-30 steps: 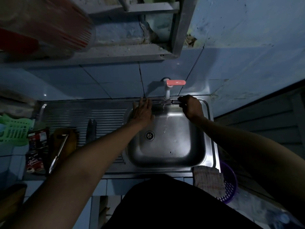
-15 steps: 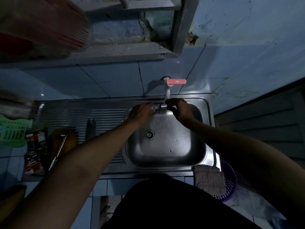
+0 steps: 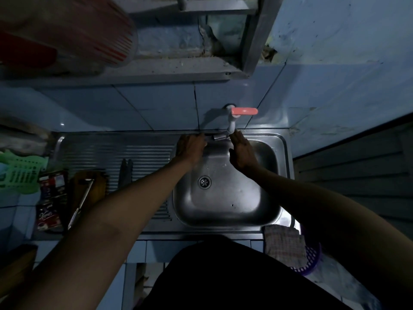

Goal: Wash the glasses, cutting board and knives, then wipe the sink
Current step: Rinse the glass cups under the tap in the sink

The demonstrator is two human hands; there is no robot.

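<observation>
The steel sink point(image 3: 225, 211) lies in front of me, with no dishes in its basin. My left hand point(image 3: 192, 148) rests at the basin's back rim, its fingers loosely bent toward the tap and holding nothing. With straight fingers, my right hand point(image 3: 242, 151) reaches up to the spout of the white tap point(image 3: 231, 124), which has a red handle. A wooden cutting board point(image 3: 89, 186) lies at the left end of the ribbed drainboard point(image 3: 93, 153) with a long knife point(image 3: 80, 202) across it. Two dark knives point(image 3: 125, 173) lie on the drainboard.
A checked cloth point(image 3: 283, 247) hangs over the counter's front right corner above a purple basket point(image 3: 310, 262). On the tiled counter at far left are a green basket point(image 3: 20, 173) and printed packets point(image 3: 50, 198). A shelf point(image 3: 134, 72) juts out above.
My right hand left the sink's back right rim, moved left to the tap spout and straightened its fingers. My left hand slid right along the back rim toward the tap.
</observation>
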